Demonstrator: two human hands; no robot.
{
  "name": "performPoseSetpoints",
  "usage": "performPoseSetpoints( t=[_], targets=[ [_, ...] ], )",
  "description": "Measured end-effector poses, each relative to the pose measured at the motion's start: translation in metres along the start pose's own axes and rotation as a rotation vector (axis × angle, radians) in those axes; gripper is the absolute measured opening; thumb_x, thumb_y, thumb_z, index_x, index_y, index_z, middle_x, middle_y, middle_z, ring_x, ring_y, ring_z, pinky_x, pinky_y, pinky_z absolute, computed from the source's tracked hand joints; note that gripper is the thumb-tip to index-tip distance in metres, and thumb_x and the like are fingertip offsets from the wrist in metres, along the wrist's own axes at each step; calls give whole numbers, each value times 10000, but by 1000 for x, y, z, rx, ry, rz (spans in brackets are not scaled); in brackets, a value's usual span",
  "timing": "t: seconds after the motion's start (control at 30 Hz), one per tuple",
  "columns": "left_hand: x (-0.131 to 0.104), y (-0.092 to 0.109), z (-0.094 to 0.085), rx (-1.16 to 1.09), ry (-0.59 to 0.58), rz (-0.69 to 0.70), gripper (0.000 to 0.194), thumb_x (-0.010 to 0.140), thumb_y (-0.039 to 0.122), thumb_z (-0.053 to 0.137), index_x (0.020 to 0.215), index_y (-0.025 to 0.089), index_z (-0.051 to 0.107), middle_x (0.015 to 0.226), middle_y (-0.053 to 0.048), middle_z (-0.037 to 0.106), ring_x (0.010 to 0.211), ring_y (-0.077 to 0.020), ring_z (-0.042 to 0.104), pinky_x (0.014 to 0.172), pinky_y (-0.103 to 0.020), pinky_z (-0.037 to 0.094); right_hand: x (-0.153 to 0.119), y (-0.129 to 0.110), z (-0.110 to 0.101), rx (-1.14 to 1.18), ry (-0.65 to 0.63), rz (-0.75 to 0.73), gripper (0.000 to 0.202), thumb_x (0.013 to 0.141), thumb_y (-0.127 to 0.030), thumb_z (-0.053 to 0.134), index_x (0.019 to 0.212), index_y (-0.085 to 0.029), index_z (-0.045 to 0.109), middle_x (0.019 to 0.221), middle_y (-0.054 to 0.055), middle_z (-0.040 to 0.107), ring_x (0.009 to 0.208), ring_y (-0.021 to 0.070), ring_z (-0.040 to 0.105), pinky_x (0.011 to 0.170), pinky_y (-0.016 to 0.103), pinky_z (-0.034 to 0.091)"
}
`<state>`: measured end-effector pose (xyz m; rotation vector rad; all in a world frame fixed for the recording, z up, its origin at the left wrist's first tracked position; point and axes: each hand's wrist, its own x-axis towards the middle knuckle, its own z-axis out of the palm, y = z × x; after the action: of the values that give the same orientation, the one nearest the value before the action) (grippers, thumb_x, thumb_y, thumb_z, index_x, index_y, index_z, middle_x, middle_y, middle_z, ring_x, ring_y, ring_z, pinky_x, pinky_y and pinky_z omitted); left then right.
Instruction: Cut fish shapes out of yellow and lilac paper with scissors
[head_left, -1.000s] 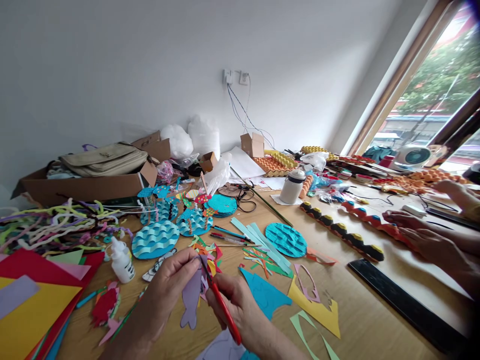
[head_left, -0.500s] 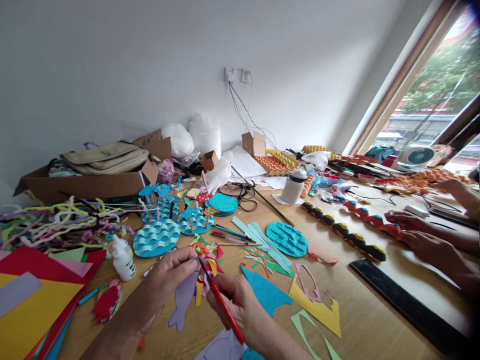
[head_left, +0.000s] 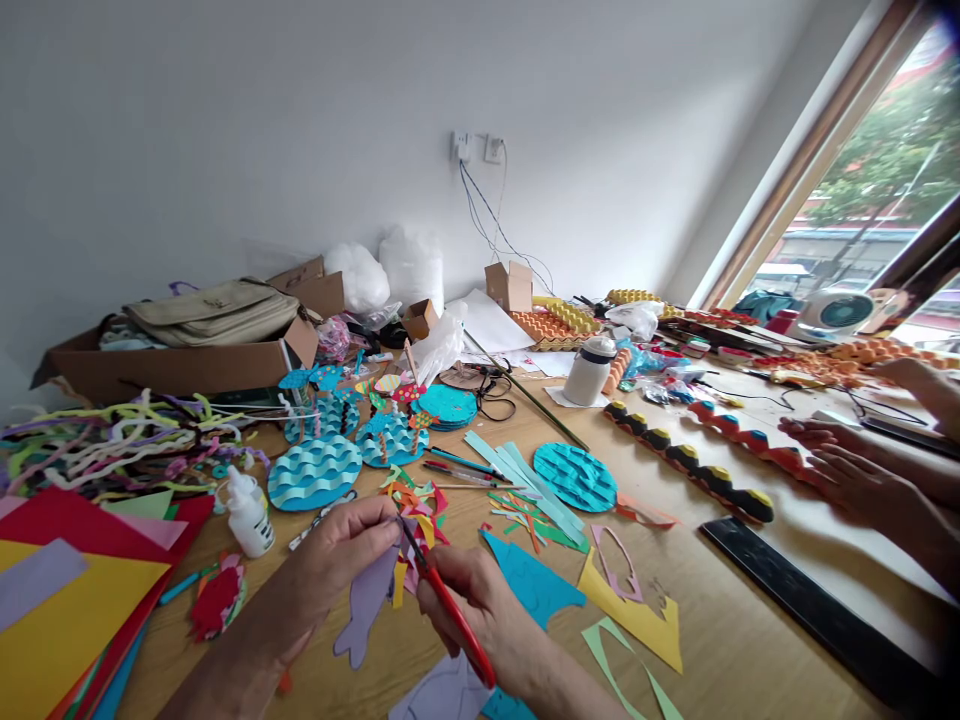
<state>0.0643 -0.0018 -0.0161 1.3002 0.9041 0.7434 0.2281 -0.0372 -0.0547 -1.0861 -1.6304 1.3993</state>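
Note:
My left hand pinches the top of a purple paper fish shape, whose tail hangs down over the table. In my right hand are red-handled scissors, their blades at the upper edge of the purple paper by my left fingertips. Small colourful paper scraps lie behind the blades. Below my right hand is another purple sheet with drawn outlines. A blue paper piece rests just right of my right hand.
A white glue bottle and coloured paper sheets are at the left. Another person's hands touch a red egg-carton strip at the right. A black bar lies nearer, beside yellow paper.
The scissors and my right hand have shifted slightly right, and the purple shape has moved a little. At the right, the other person's hands have lifted slightly and moved right.

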Motion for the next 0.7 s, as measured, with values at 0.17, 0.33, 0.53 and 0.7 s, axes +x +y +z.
performPoseSetpoints(
  t=[0.17, 0.33, 0.53, 0.7],
  targets=[
    [2, -2, -1, 8, 0, 4, 246, 776, 366, 543, 626, 172, 526, 551, 63, 412, 504, -76, 289, 459, -178, 250, 0, 1, 0, -52, 22, -15, 268, 810, -209, 468, 575, -177, 344, 506, -71, 266, 473, 56, 226, 418, 205, 159],
    [0, -3, -3, 42, 4, -7, 236, 772, 367, 543, 648, 166, 535, 582, 53, 425, 531, -81, 310, 479, -182, 265, 0, 0, 1, -90, 35, -4, 277, 812, -194, 472, 570, -175, 339, 503, -70, 274, 481, 58, 218, 422, 210, 157],
    [-1, -1, -4, 50, 25, -19, 222, 745, 377, 563, 663, 171, 548, 580, 54, 439, 530, -86, 329, 485, -193, 276, 1, 1, 0, -98, 35, 6, 271, 806, -167, 474, 569, -172, 342, 509, -69, 274, 488, 59, 218, 425, 214, 152],
    [-1, 1, -5, 44, 23, -42, 234, 725, 397, 577, 656, 179, 526, 566, 67, 412, 517, -84, 324, 479, -196, 275, 1, 1, -1, -111, 32, -6, 272, 805, -155, 476, 570, -173, 341, 514, -70, 274, 493, 61, 222, 422, 211, 157]
  ],
)
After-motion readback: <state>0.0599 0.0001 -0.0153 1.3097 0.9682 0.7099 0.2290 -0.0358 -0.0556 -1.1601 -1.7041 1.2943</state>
